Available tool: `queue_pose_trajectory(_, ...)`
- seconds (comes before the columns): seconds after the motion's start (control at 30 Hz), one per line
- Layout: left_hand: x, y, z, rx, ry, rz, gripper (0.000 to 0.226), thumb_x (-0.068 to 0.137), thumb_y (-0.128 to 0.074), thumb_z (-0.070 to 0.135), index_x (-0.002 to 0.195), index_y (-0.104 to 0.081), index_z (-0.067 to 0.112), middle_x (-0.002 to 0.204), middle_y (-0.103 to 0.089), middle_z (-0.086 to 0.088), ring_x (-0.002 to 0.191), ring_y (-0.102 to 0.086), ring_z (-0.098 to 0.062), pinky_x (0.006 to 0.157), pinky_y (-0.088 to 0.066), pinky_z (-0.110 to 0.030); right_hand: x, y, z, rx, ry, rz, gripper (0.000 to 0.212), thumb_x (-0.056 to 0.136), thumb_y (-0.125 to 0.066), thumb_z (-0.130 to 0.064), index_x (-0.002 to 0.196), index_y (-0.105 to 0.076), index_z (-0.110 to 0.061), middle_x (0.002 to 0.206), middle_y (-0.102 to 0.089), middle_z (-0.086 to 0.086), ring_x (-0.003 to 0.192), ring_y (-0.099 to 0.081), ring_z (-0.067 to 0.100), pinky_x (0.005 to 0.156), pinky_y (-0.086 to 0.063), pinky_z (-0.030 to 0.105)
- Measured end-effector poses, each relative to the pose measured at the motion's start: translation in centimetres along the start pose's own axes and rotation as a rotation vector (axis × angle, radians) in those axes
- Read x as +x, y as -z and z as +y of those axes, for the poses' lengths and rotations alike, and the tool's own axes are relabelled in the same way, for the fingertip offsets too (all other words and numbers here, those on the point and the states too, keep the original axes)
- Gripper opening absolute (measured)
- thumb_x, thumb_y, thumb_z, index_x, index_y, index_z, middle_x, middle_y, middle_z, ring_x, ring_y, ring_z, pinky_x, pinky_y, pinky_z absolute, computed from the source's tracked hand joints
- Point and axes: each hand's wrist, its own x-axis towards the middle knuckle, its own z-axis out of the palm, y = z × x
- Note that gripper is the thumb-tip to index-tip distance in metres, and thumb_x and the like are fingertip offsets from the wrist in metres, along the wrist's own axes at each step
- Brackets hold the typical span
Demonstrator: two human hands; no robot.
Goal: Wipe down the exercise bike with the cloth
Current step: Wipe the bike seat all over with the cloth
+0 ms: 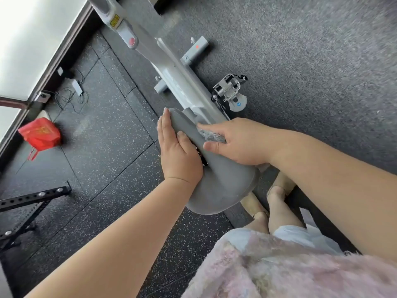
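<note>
The exercise bike (171, 67) has a light grey frame running from the top left down to a grey saddle (223, 181) in the middle. My left hand (178, 151) lies flat against the saddle's left side, fingers together along its nose. My right hand (238, 140) presses a crumpled grey cloth (211, 136) onto the saddle's upper right side; most of the cloth is hidden under the fingers. A pedal (229, 89) hangs to the right of the frame.
A red bag (40, 134) sits on the speckled rubber floor at the left by the window. Cables and a power adapter (75, 87) lie near the wall. A black perforated rack foot (28, 203) reaches in from the left. My legs (277, 209) stand below the saddle.
</note>
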Motion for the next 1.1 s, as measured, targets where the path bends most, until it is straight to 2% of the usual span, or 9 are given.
queue_pose_trajectory(0.2,0.0,0.2,0.3,-0.022,0.034,-0.032,0.06,0.109,-0.035,0.017,0.165,-0.02,0.035,0.173,-0.019,0.008,0.156,-0.016,-0.004,0.093,-0.007,0.012,-3.0,-0.2,-0.9,0.165,-0.005,0.078,0.07,0.093,-0.03,-0.074,0.151,-0.043,-0.038,0.153,-0.047,-0.019,0.123,-0.05,-0.006,0.116,-0.033,0.024)
queue_pose_trajectory(0.27,0.0,0.4,0.2,-0.038,0.035,-0.053,0.06,0.109,-0.035,0.019,0.165,-0.019,0.036,0.173,-0.018,0.008,0.158,-0.014,-0.005,0.112,-0.012,0.0,-1.1,-0.1,-2.2,0.106,-0.013,0.049,0.059,0.102,-0.027,-0.062,0.156,-0.034,-0.038,0.158,-0.042,-0.014,0.116,-0.052,-0.001,0.114,-0.031,0.022)
queue_pose_trajectory(0.33,0.1,0.7,-0.1,-0.106,0.036,-0.08,0.061,0.108,-0.035,0.021,0.165,-0.02,0.036,0.173,-0.02,0.007,0.159,-0.016,-0.007,0.129,-0.017,-0.029,0.3,-0.2,-2.9,0.015,0.027,0.03,0.054,0.107,-0.026,-0.051,0.16,-0.022,-0.039,0.165,-0.029,-0.009,0.145,-0.037,0.007,0.123,-0.024,0.031)
queue_pose_trajectory(0.4,0.1,1.1,-0.3,-0.165,0.05,-0.104,0.063,0.105,-0.036,0.025,0.164,-0.021,0.037,0.172,-0.023,0.007,0.159,-0.018,-0.009,0.131,-0.019,-0.043,0.0,-0.6,-2.5,-0.091,0.068,0.023,0.056,0.106,-0.028,-0.043,0.161,-0.016,-0.04,0.167,-0.023,-0.007,0.153,-0.021,0.008,0.124,-0.024,0.038)
queue_pose_trajectory(0.57,-1.8,2.3,-0.7,-0.145,0.083,-0.164,0.063,0.109,-0.04,0.028,0.165,-0.016,0.044,0.171,-0.022,0.018,0.155,-0.024,-0.001,0.128,-0.023,-0.036,-5.1,-1.5,-1.2,-0.15,0.132,0.067,0.056,0.103,-0.029,-0.039,0.158,-0.031,-0.033,0.166,-0.027,-0.003,0.153,-0.023,0.011,0.126,-0.018,0.033)
queue_pose_trajectory(0.7,-5.9,2.6,-0.7,-0.057,0.092,-0.205,0.066,0.11,-0.043,0.031,0.164,-0.01,0.05,0.169,-0.02,0.028,0.145,-0.032,0.005,0.107,-0.029,-0.019,-2.9,-1.4,-2.5,-0.236,0.114,0.037,0.061,0.1,-0.016,-0.051,0.16,-0.018,-0.04,0.17,-0.008,-0.013,0.155,-0.017,0.011,0.125,-0.021,0.04)
queue_pose_trajectory(0.83,-6.1,2.4,-0.4,-0.026,0.1,-0.132,0.067,0.106,-0.045,0.034,0.161,-0.012,0.056,0.165,-0.027,0.033,0.145,-0.044,-0.007,0.109,-0.042,-0.032,1.1,-1.3,-4.1,-0.3,0.116,0.008,0.058,0.102,-0.019,-0.053,0.159,-0.007,-0.046,0.167,0.012,-0.022,0.156,-0.016,0.02,0.122,-0.026,0.048)
queue_pose_trajectory(1.0,-6.1,2.3,-0.7,-0.022,0.054,-0.134,0.067,0.106,-0.042,0.031,0.161,-0.011,0.054,0.166,-0.03,0.027,0.145,-0.046,-0.012,0.11,-0.045,-0.04,-3.3,-2.7,-3.8,-0.393,0.192,0.087,0.059,0.102,-0.016,-0.051,0.152,-0.044,-0.037,0.168,-0.008,-0.02,0.153,-0.025,0.02,0.121,-0.027,0.048)
queue_pose_trajectory(1.1,-6.1,2.2,-0.8,-0.001,0.022,-0.125,0.066,0.105,-0.037,0.034,0.161,-0.009,0.053,0.167,-0.031,0.023,0.142,-0.05,-0.016,0.106,-0.049,-0.047,-5.2,-3.8,-3.0,-0.479,0.205,0.121,0.062,0.103,-0.013,-0.052,0.152,-0.045,-0.033,0.167,-0.02,-0.016,0.155,-0.018,0.025,0.124,-0.021,0.048)
